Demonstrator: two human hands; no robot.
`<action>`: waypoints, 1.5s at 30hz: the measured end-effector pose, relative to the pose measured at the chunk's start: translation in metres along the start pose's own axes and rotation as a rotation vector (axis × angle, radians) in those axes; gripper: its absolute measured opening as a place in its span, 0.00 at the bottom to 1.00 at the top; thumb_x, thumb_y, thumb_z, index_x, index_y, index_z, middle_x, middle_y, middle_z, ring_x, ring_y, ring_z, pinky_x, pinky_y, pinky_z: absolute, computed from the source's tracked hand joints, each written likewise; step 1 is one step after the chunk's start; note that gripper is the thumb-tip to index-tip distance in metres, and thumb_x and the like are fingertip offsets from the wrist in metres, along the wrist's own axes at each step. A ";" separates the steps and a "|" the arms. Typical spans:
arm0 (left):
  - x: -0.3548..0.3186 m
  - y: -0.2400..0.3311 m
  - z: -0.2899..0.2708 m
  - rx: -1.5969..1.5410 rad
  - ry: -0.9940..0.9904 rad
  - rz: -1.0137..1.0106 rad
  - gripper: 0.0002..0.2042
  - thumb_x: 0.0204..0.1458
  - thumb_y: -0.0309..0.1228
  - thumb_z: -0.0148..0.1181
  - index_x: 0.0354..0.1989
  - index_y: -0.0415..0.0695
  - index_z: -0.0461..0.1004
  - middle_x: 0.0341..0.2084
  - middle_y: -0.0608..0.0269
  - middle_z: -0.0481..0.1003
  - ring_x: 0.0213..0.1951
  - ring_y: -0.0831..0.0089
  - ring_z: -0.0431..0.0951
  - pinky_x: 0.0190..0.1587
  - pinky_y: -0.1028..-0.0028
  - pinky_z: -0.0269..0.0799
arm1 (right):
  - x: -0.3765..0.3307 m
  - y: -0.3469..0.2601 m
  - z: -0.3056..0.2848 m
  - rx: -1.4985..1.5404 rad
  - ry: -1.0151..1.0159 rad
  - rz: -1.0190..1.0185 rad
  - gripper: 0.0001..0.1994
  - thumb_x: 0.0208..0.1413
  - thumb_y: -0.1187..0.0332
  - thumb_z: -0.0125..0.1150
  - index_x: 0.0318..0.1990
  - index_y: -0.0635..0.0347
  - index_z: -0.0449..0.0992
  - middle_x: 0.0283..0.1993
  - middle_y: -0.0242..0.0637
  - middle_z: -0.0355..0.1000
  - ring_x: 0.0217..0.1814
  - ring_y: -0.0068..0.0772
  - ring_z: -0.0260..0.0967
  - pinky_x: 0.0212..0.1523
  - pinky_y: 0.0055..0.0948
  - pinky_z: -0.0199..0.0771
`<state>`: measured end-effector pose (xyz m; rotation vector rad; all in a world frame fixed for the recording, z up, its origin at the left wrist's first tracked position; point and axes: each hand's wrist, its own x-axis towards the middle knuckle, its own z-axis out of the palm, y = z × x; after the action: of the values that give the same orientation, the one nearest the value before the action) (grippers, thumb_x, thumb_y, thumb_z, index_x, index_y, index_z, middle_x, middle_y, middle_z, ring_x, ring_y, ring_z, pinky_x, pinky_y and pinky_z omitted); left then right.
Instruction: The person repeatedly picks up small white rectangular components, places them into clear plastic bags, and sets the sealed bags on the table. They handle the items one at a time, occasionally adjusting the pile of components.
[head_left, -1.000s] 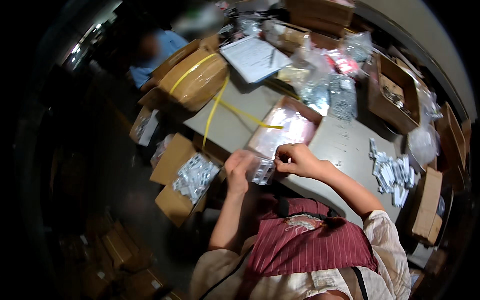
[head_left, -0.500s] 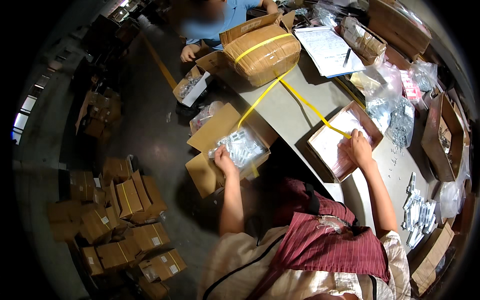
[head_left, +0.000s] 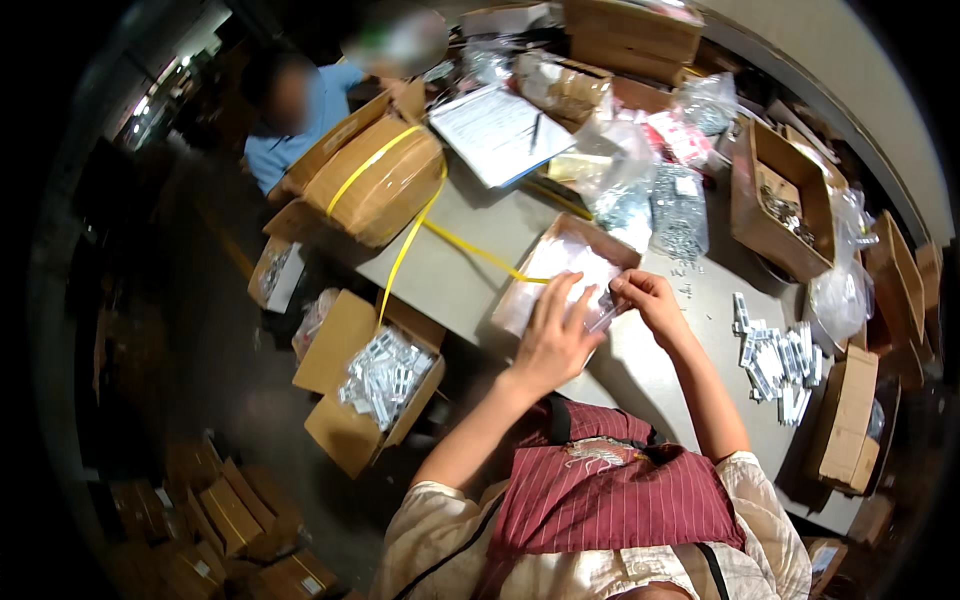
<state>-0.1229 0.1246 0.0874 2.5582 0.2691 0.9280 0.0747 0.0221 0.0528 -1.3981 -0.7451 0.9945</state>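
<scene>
Head view: your 2 hands meet over the small open carton (head_left: 605, 240) near the edge of the grey table (head_left: 490, 222). Right hand (head_left: 655, 300): thumb and fingertips appear closed on the edge of a clear bag (head_left: 603, 318), at the carton's right side. Left hand (head_left: 552, 345): fingers extended and spread against the plastic; whether its thumb pinches the film, cannot tell. Key relation: the clear bag lies between the 2 hands, just left of and slightly nearer you than the right pinch; the left fingers touch it, so neither hand is clearly the nearer. The bag's own long axis is not readable through the glare; the carton's runs away from you, leaning right. Beneath, flat plastic bags (head_left: 575, 252) line the carton, pale and shiny. A yellow strap (head_left: 475, 250) ends just beside the left fingertips. Well apart on the right, loose metal parts (head_left: 778, 360) lie in a heap on the table; on the left, below table level as far as I can judge, a flapped carton (head_left: 335, 425) holds bagged metal pieces (head_left: 385, 375).
</scene>
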 end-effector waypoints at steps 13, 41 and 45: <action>-0.024 0.062 0.094 -0.667 -0.653 -0.270 0.16 0.67 0.40 0.53 0.41 0.39 0.81 0.28 0.60 0.83 0.29 0.78 0.79 0.32 0.75 0.73 | -0.170 0.008 -0.044 -0.279 0.229 -0.056 0.15 0.61 0.65 0.64 0.51 0.64 0.77 0.44 0.38 0.78 0.48 0.28 0.75 0.52 0.31 0.73; 0.004 0.085 0.105 -0.464 -0.426 -0.036 0.12 0.44 0.28 0.72 0.32 0.39 0.73 0.27 0.56 0.73 0.32 0.60 0.75 0.36 0.65 0.71 | -0.191 0.010 -0.063 -0.755 0.267 -0.457 0.22 0.40 0.72 0.56 0.48 0.54 0.77 0.52 0.38 0.73 0.64 0.45 0.64 0.74 0.62 0.43; -0.002 0.065 0.126 -0.370 -0.385 0.119 0.14 0.43 0.25 0.70 0.37 0.39 0.72 0.31 0.53 0.73 0.38 0.54 0.74 0.43 0.59 0.70 | -0.186 0.017 -0.065 -0.924 0.095 -0.301 0.29 0.35 0.66 0.62 0.53 0.44 0.80 0.66 0.37 0.67 0.79 0.59 0.43 0.73 0.74 0.26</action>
<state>-0.0400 0.0273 0.0269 2.3559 -0.1556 0.4515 0.0515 -0.1744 0.0564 -2.0048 -1.3919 0.3190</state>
